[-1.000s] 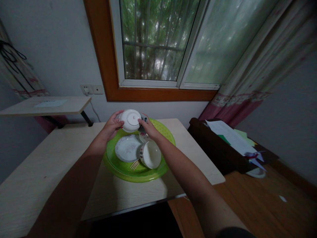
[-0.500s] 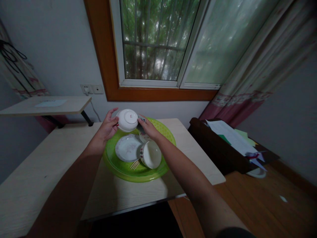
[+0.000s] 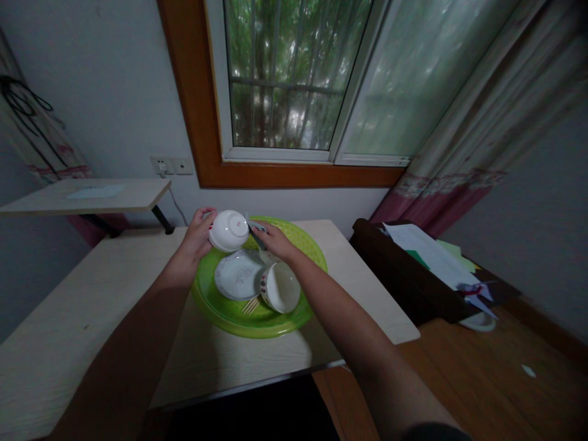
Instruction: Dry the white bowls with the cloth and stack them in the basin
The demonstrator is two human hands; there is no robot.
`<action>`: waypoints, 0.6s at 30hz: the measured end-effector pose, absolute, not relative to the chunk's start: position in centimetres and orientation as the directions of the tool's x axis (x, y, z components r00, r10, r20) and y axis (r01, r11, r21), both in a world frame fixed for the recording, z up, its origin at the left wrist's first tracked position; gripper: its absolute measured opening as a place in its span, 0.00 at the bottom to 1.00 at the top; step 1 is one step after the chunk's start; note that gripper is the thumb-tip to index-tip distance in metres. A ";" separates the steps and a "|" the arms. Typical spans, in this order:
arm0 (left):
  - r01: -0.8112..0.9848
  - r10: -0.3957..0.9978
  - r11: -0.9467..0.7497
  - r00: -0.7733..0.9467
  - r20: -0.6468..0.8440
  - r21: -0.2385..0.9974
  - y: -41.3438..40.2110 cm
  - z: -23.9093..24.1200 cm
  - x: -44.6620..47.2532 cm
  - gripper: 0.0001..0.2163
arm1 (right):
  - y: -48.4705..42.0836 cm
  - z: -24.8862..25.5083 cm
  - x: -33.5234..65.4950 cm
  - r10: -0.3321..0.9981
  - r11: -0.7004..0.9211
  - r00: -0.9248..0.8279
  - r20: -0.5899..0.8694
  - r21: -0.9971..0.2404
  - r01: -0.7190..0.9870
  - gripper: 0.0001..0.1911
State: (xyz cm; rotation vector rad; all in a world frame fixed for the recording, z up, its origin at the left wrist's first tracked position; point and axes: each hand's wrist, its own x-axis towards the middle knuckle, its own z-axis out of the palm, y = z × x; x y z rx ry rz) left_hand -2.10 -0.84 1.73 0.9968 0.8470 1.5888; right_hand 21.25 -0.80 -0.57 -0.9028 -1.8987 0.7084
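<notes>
My left hand [image 3: 197, 236] grips the rim of a white bowl [image 3: 228, 231], tilted so that its round foot faces me. My right hand [image 3: 273, 240] is closed on a grey cloth [image 3: 258, 234], whose folds lie at the bowl's right side. Both hands are above the far part of a round green tray [image 3: 257, 327]. On the tray lie a white plate [image 3: 236, 275] with a faint pattern and a patterned white bowl [image 3: 282, 288] tipped toward the right. Several chopsticks [image 3: 251, 305] lie in front of them. Another patterned bowl [image 3: 268, 256] is partly hidden behind my right hand.
The tray stands on a pale wooden table [image 3: 138, 306]. A raised shelf [image 3: 114, 199] with a paper sheet is on the left, near a wall socket [image 3: 172, 165]. A dark box [image 3: 390, 269] holding papers stands to the right. A window [image 3: 298, 79] is ahead.
The white bowl has shifted slightly left and down and tilted differently. My right thumb has come off its edge, and the cloth shows more plainly beside it.
</notes>
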 end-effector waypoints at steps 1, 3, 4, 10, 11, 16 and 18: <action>-0.384 0.973 -0.226 -0.139 0.186 0.895 -0.8 1.7 -2.1 0.19 | -0.8 -0.5 21.3 0.788 0.609 -0.347 0.509 -0.728 0.315 0.21; -0.372 0.969 -0.235 -0.165 0.185 0.898 -0.7 1.5 -2.1 0.19 | -1.0 -0.1 21.4 0.733 0.680 -0.354 0.581 -0.651 0.338 0.20; -0.365 0.968 -0.234 -0.174 0.181 0.901 -0.6 1.4 -2.1 0.19 | -1.1 0.1 21.3 0.704 0.710 -0.355 0.615 -0.610 0.352 0.19; -0.347 0.969 -0.191 -0.216 0.120 0.918 -0.4 1.0 -2.0 0.18 | -3.2 1.4 20.5 0.502 0.850 -0.545 0.672 -0.264 0.457 0.23; -0.351 0.968 -0.187 -0.222 0.112 0.917 -0.3 1.0 -2.0 0.17 | -3.6 1.6 20.2 0.469 0.865 -0.595 0.653 -0.204 0.458 0.24; -0.368 0.973 -0.170 -0.208 0.098 0.914 -0.3 1.1 -1.9 0.14 | -4.8 2.2 19.5 0.441 0.857 -0.669 0.598 -0.059 0.513 0.30; -0.367 0.974 -0.163 -0.211 0.089 0.916 -0.3 1.3 -1.9 0.14 | -4.8 2.4 19.7 0.474 0.824 -0.643 0.602 -0.045 0.565 0.31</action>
